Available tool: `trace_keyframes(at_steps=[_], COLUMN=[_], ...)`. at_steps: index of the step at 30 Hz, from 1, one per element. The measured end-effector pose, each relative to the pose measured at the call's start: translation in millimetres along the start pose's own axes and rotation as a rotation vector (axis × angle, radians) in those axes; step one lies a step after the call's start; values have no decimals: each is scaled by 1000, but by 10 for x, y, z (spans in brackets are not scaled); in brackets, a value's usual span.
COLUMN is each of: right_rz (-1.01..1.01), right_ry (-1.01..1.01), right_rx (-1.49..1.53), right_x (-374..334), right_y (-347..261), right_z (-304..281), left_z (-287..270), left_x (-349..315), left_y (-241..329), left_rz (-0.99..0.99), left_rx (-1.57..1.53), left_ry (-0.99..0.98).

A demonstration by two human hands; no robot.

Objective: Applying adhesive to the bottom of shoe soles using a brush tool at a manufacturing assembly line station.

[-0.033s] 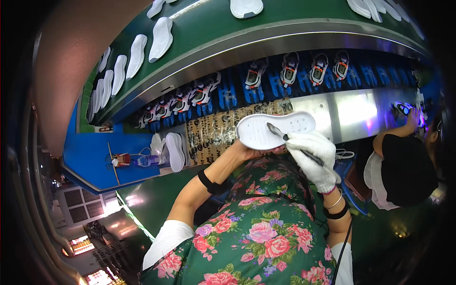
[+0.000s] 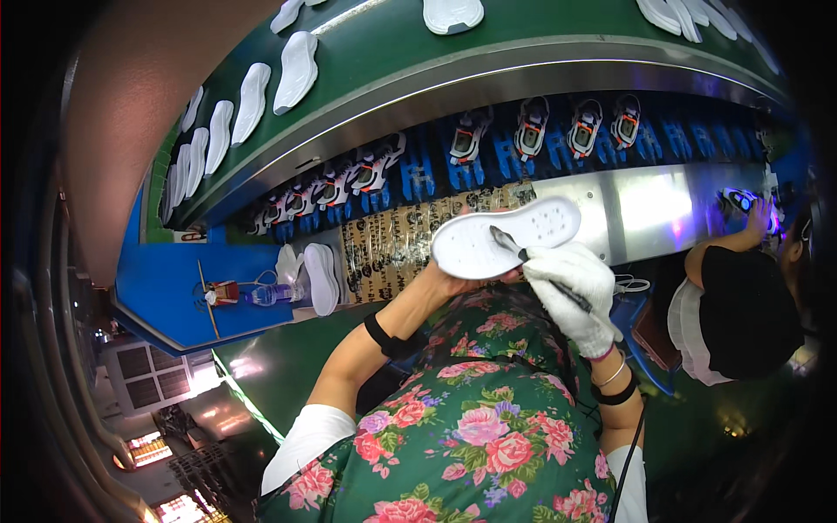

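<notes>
A white shoe sole (image 2: 471,248) lies across my left hand (image 2: 450,281), which is bare and grips it from beneath; most of its fingers are hidden under the sole. Small dark holes dot the sole's right end. My right hand (image 2: 571,283), in a white knit glove, is closed round a dark-handled brush (image 2: 503,238). The brush's tip meets the upward face of the sole near its middle, or hovers just over it; I cannot tell which.
Ahead, shoe uppers (image 2: 530,126) stand on blue holders in a row. Beyond a metal edge, white soles (image 2: 296,72) lie on a green belt (image 2: 375,70). More soles (image 2: 322,279) and a plastic bottle (image 2: 266,295) are at the left. A co-worker (image 2: 741,296) sits at right.
The sole has tilted slightly, its right end up and its left end a little down. My gloved hand has shifted barely, still with the brush at the sole's middle.
</notes>
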State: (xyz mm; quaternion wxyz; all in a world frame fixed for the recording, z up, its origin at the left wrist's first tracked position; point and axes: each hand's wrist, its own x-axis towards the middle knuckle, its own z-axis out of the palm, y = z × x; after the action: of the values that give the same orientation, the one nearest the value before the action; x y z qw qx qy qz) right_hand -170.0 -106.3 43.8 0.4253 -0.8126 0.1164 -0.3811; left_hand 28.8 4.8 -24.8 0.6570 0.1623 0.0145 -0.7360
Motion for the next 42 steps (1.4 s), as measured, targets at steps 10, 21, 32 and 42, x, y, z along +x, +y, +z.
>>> trace_keyframes(at_steps=[10, 21, 32, 42], right_rz=[-41, -245, -44, 185], right_ry=[154, 214, 282, 318], right_rx=[-85, -342, -50, 292], right_x=[100, 336, 223, 166], right_y=[-113, -97, -101, -3], right_z=[-81, -232, -140, -58], left_z=[204, 205, 25, 167], left_x=[60, 170, 222, 402], left_y=[-271, -443, -409, -284], left_rz=[85, -13, 124, 100], left_rx=[-34, -129, -46, -90], left_ry=[26, -167, -50, -64])
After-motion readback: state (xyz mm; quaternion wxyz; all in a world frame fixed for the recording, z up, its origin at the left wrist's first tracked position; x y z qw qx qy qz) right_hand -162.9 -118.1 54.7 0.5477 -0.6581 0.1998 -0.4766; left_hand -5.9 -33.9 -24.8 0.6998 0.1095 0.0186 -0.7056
